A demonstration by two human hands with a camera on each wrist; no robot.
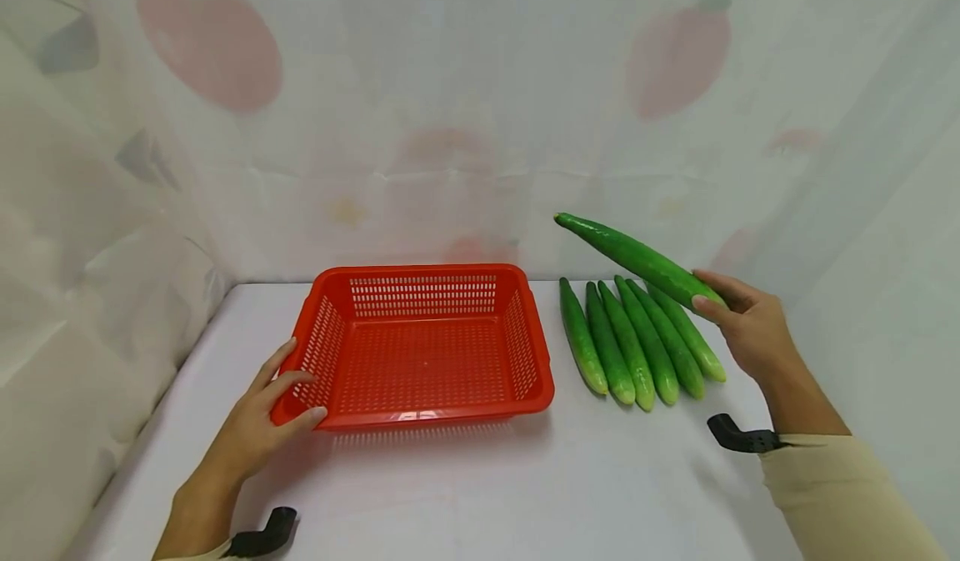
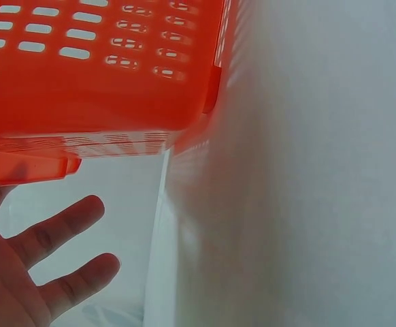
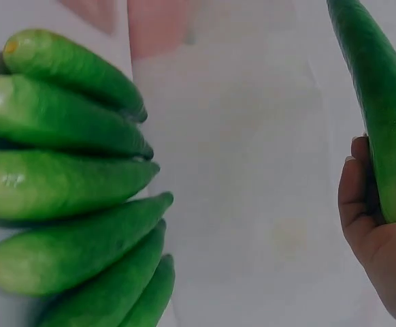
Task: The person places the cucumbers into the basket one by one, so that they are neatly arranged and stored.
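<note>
My right hand (image 1: 757,328) grips the thick end of a green cucumber (image 1: 630,252), its thin tip raised up and to the left. The cucumber is held above several other cucumbers (image 1: 626,336) laid side by side on the table. In the right wrist view, curled fingers (image 3: 354,197) wrap the held cucumber (image 3: 392,150). My left hand (image 1: 255,428) holds the near left corner of a red plastic basket (image 1: 427,415), one bent finger over the rim and the thumb at the front. Two other fingers (image 2: 62,228) are spread below the rim in the left wrist view. The basket holds nothing.
The basket and cucumbers rest on a white table (image 1: 465,494). Pale sheeting with faded red fruit prints (image 1: 450,111) rises behind the table and along both sides. A black wrist mount (image 1: 742,436) sits on the right sleeve, another (image 1: 262,534) on the left.
</note>
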